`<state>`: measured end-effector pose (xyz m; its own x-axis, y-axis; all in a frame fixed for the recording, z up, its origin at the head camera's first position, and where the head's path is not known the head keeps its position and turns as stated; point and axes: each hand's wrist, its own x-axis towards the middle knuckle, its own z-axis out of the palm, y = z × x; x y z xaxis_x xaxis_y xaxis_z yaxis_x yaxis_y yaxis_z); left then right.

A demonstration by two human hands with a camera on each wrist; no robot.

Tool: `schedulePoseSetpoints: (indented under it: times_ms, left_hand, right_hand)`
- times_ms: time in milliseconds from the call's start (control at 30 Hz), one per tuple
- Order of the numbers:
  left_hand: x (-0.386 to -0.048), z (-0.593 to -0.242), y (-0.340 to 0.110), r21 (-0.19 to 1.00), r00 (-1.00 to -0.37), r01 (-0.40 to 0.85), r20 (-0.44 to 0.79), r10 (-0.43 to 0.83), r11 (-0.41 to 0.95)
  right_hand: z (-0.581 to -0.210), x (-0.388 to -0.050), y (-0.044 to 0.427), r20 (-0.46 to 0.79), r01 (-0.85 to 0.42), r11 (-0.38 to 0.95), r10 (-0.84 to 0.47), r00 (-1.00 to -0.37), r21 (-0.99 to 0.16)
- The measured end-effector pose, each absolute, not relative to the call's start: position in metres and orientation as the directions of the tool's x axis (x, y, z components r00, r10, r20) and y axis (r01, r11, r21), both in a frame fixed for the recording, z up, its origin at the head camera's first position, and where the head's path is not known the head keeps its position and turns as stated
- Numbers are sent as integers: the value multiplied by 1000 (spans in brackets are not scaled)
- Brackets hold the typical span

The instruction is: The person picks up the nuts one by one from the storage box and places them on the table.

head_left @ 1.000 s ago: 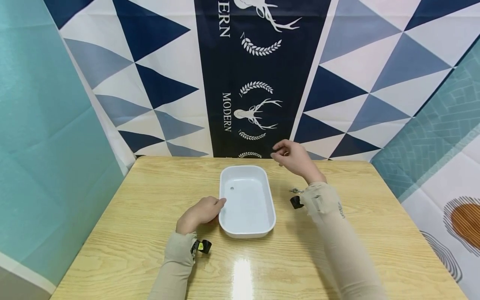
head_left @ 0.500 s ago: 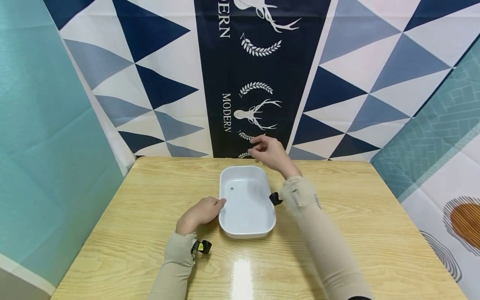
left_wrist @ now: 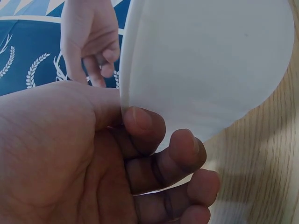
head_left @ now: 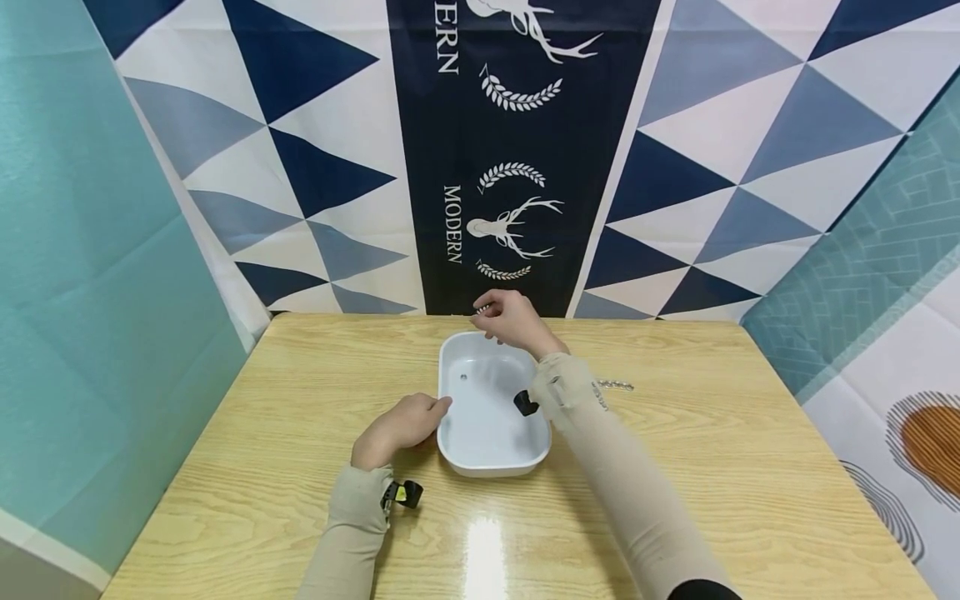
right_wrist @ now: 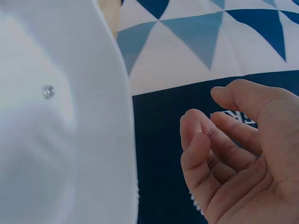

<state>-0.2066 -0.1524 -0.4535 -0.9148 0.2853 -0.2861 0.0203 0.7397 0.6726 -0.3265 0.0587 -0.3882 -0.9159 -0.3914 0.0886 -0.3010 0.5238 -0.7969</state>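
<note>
A white rectangular dish with rounded corners [head_left: 487,425] stands on the table in the head view. One small clear bead [right_wrist: 48,92] lies inside it, towards the far left. My left hand [head_left: 401,425] holds the dish's left wall, thumb over the rim and fingers curled beneath, as the left wrist view shows. Above the far end of the dish hovers my right hand [head_left: 512,321], fingers loosely bent. In the right wrist view a gap shows between thumb and fingertips, and nothing is visible there. A short row of small shiny bead-like pieces [head_left: 617,385] lies right of the dish, partly behind my sleeve.
The wooden table [head_left: 262,450] meets a patterned cloth wall [head_left: 517,133] at its far edge. Teal cloth hangs [head_left: 97,250] on the left. Both wrists carry small black cameras.
My right hand has moved left from beside the dish and then lowered towards its far end. My left hand and the dish have stayed put.
</note>
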Motion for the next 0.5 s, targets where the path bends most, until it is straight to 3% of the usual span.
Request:
schedulePoseSetpoints:
  times_ms: [500]
  left_hand:
    - [-207, -452, -152, 649, -921, 26, -281, 271, 761]
  right_hand:
    - [-417, -329, 41, -7, -225, 522, -405, -914, -823]
